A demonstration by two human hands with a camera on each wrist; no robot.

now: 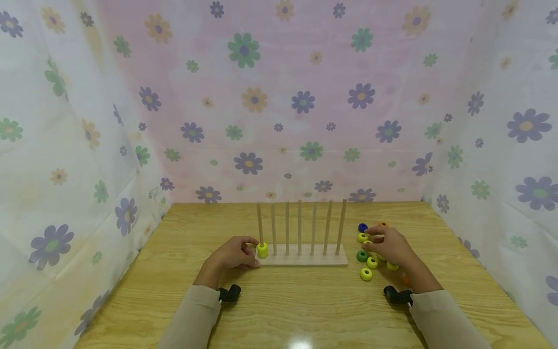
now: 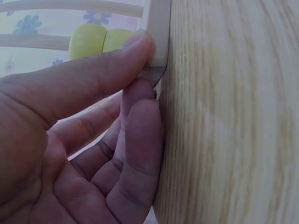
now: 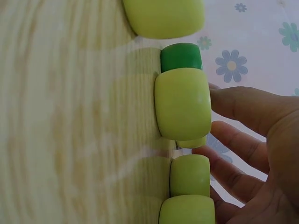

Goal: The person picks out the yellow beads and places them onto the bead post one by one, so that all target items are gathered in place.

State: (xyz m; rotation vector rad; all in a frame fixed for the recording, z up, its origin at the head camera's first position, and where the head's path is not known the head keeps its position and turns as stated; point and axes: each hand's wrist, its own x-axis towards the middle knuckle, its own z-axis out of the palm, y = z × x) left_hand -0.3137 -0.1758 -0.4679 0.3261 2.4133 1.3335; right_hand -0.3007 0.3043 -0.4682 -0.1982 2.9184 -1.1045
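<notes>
My left hand (image 1: 236,252) grips the left end of a wooden peg stand (image 1: 301,261), its thumb (image 2: 133,51) on the base beside the beads and its other fingers curled at the end. Two yellow beads (image 2: 88,42) sit stacked on the leftmost peg (image 1: 260,223); the other pegs are bare. Over at the right, my right hand (image 1: 392,246) reaches among loose beads, thumb and fingers apart around a yellow bead (image 1: 367,243). In the right wrist view its fingers (image 3: 240,144) extend loosely behind a nearer yellow bead (image 3: 183,103), which partly hides the fingertips.
Around the right hand lie a blue bead (image 1: 363,227), a green bead (image 1: 362,256), orange beads (image 1: 383,224) and several yellow beads (image 1: 366,274) on the wooden table (image 1: 301,305). Flowered cloth walls (image 1: 283,97) enclose the table at the back and sides.
</notes>
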